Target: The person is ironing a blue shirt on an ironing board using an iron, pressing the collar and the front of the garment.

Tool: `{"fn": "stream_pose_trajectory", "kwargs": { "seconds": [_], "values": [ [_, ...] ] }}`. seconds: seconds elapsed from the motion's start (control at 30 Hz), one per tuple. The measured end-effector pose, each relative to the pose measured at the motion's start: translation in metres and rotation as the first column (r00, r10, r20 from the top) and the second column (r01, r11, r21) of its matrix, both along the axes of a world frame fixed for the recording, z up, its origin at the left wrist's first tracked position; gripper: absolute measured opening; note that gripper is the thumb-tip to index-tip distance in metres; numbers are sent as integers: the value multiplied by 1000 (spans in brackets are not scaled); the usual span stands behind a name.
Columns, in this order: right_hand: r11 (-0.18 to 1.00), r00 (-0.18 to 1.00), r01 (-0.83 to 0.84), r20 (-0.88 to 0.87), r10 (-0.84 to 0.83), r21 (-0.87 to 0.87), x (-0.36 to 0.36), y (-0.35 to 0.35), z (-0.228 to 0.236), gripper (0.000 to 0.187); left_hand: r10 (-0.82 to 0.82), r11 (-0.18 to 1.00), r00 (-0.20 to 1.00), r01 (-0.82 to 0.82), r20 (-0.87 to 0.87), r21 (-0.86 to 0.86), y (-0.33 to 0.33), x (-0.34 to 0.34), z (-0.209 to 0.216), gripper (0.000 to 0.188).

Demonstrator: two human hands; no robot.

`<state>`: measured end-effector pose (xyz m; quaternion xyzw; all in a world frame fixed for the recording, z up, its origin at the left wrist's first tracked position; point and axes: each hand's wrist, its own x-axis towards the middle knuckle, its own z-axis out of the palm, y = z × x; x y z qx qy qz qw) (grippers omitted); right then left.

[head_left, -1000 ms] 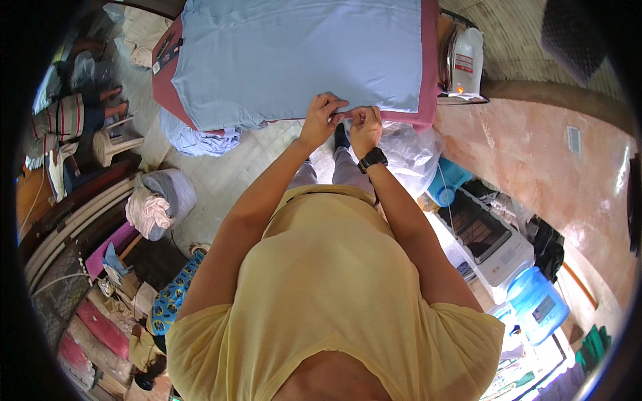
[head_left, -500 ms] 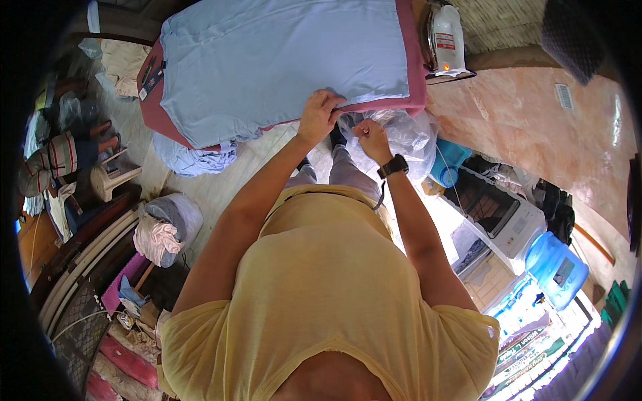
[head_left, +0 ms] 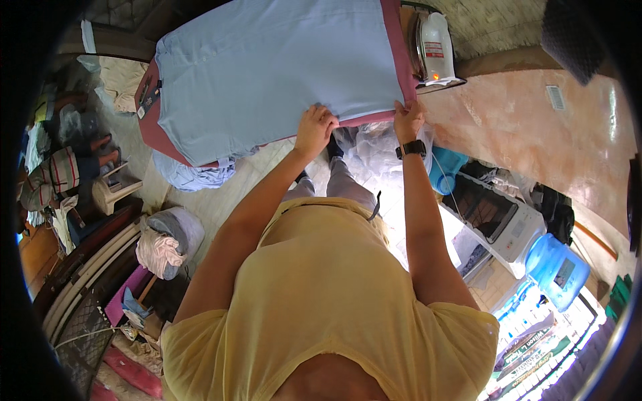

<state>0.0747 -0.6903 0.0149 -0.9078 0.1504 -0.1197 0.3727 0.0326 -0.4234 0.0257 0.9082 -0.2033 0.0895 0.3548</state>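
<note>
A light blue cloth [head_left: 267, 73] lies spread over an ironing board with a dark red cover [head_left: 398, 47]. My left hand [head_left: 315, 130] is closed on the near edge of the blue cloth, its fingers curled over it. At the near right corner, my right hand [head_left: 408, 123], with a dark watch above it, pinches the cloth between thumb and fingers. The undersides of both grips are hidden. A white iron [head_left: 436, 50] with a lit orange lamp stands at the board's right end, beyond my right hand.
Clear plastic bags [head_left: 374, 147] sit under the board's near edge. Bluish cloth [head_left: 190, 172] hangs below its left part. A blue bucket [head_left: 448, 167] and a white appliance [head_left: 501, 214] stand at right. Another person [head_left: 60, 164] and a wooden stool [head_left: 110, 194] are at left.
My right hand has moved right and up from beside the board to the cloth's corner. My left hand has shifted slightly down along the edge. The cloth lies smoother near its left end.
</note>
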Motion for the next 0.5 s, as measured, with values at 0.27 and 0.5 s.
{"fn": "stream_pose_trajectory", "kwargs": {
  "seconds": [0.27, 0.5],
  "values": [
    [972, 970, -168, 146, 193, -166, -6, -8, -6, 21, -101, 990, 995, 100, 5, 95, -55, 20, 6, 34],
    [968, 982, -191, -43, 186, -160, -5, -14, 7, 27, -210, 939, 978, 201, 1, 279, -104, 29, 13, 54]
  ]
}}
